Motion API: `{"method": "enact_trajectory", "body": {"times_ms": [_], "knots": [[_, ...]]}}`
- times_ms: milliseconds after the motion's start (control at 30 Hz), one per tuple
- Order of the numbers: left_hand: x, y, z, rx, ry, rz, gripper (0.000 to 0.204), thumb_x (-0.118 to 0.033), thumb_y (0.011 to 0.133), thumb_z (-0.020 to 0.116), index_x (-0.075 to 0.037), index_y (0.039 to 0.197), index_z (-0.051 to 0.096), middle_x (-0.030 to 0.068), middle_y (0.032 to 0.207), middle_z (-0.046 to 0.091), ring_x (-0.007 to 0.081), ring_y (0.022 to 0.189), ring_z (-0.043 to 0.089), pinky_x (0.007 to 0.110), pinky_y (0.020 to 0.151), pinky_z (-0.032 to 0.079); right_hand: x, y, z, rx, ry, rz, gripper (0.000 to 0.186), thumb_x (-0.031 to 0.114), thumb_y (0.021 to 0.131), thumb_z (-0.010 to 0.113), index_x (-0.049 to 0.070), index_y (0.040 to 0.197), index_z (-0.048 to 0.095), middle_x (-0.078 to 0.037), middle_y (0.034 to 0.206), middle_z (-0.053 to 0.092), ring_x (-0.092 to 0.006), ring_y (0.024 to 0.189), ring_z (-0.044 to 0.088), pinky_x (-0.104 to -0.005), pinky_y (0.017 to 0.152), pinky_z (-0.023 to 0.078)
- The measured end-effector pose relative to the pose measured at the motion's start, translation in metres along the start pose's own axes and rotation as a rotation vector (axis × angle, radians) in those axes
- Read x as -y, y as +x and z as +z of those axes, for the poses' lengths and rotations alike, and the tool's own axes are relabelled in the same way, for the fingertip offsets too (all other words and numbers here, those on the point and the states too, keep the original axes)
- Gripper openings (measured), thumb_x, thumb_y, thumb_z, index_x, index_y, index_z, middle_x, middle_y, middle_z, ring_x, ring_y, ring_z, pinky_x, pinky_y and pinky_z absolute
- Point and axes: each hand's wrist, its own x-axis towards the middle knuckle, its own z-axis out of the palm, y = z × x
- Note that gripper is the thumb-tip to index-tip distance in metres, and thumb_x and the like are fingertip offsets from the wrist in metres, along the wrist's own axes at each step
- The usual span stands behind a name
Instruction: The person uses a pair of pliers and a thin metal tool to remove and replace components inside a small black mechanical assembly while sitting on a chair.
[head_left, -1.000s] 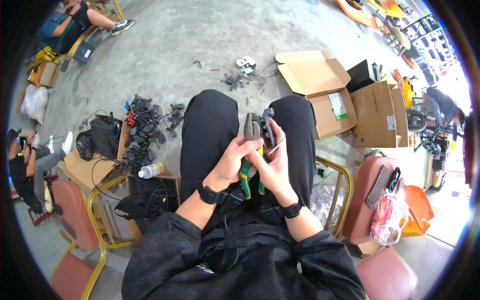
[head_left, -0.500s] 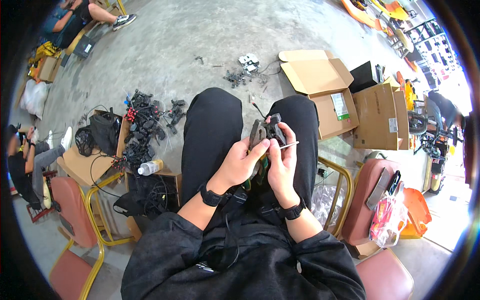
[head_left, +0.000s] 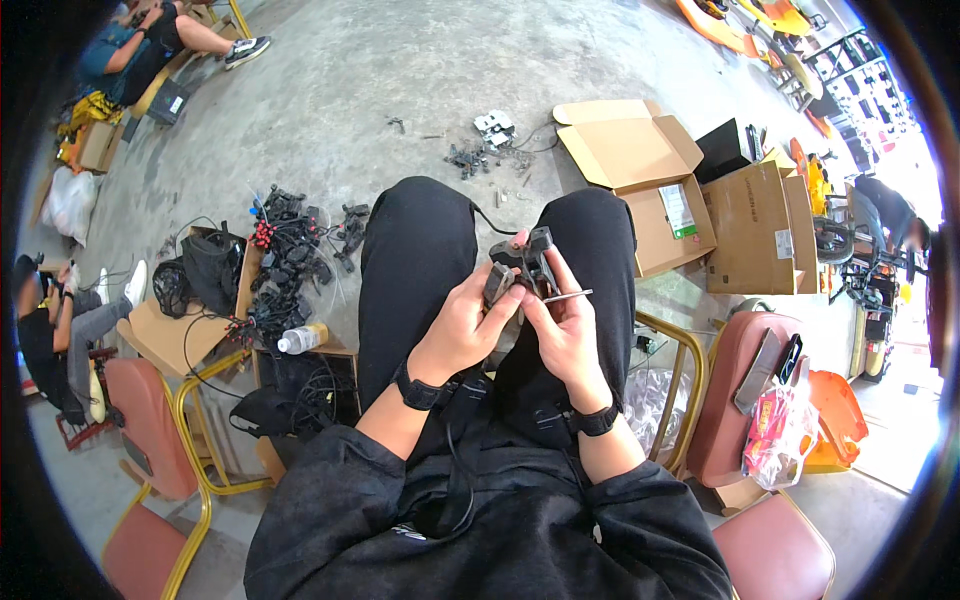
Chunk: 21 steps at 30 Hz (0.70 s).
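Note:
Above my lap, both hands grip a small black plastic device (head_left: 536,262) between them. A black cable (head_left: 487,222) arcs away from its far side across the gap between my knees. My left hand (head_left: 462,325) closes its thumb and fingers on a dark grey blocky part (head_left: 497,284); whether it is joined to the device I cannot tell. My right hand (head_left: 565,335) holds the device from the right, fingers behind it and thumb in front. A thin metal rod (head_left: 568,295) sticks out rightward from my right fingers; its other end is hidden.
Left of my legs lie a heap of black parts and cables (head_left: 285,235), a bottle (head_left: 302,338) and a black bag (head_left: 212,260). Ahead are loose small parts (head_left: 470,158) and a white part (head_left: 494,128). Right stand an open carton (head_left: 640,185) and a chair (head_left: 735,400) bearing a plastic bag.
The device has turned in my hands, and the grey part now sits lower and tilted. The cable, upright before, now curves off to the left. My left hand shifted slightly.

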Motion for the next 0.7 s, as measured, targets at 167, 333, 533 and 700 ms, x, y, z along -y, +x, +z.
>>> {"method": "enact_trajectory", "body": {"times_ms": [167, 333, 533, 700], "knots": [[-0.009, -0.001, -0.005, 0.005, 0.038, 0.027, 0.037, -0.010, 0.090, 0.050, 0.003, 0.125, 0.044, 0.0183, 0.121, 0.054, 0.0261, 0.100, 0.059, 0.031, 0.083, 0.045, 0.002, -0.002, -0.009, 0.075, -0.191, -0.116, 0.054, 0.002, 0.081, 0.063, 0.002, 0.130, 0.044, -0.003, 0.110, 0.045, -0.0054, 0.078, 0.047, -0.0186, 0.065, 0.041], [-0.007, 0.000, -0.005, -0.005, 0.035, 0.056, 0.038, -0.010, 0.091, 0.048, 0.003, 0.127, 0.043, 0.0154, 0.130, 0.049, 0.0187, 0.101, 0.059, 0.028, 0.084, 0.045, -0.007, -0.002, -0.012, 0.131, -0.096, -0.101, 0.055, 0.003, 0.072, 0.074, 0.000, 0.122, 0.051, 0.000, 0.101, 0.045, -0.0035, 0.060, 0.032, -0.0174, 0.054, 0.033], [-0.025, -0.005, -0.013, -0.100, 0.049, 0.072, 0.039, -0.010, 0.090, 0.052, -0.001, 0.127, 0.043, 0.0130, 0.094, 0.065, 0.0194, 0.082, 0.064, 0.029, 0.075, 0.049, 0.014, -0.006, 0.004, 0.089, 0.242, -0.061, 0.054, 0.001, 0.069, 0.076, -0.003, 0.117, 0.051, -0.004, 0.105, 0.055, -0.0058, 0.078, 0.054, -0.0188, 0.068, 0.043], [-0.060, 0.001, -0.039, -0.438, 0.234, 0.695, 0.027, -0.022, 0.095, 0.039, 0.002, 0.107, 0.041, 0.0079, 0.065, 0.050, 0.0190, 0.055, 0.049, 0.036, 0.055, 0.047, 0.002, -0.004, -0.011, 0.009, 0.287, -0.092, 0.058, -0.003, 0.069, 0.075, -0.004, 0.119, 0.048, -0.006, 0.105, 0.058, -0.0119, 0.096, 0.055, -0.0256, 0.084, 0.045]]}}
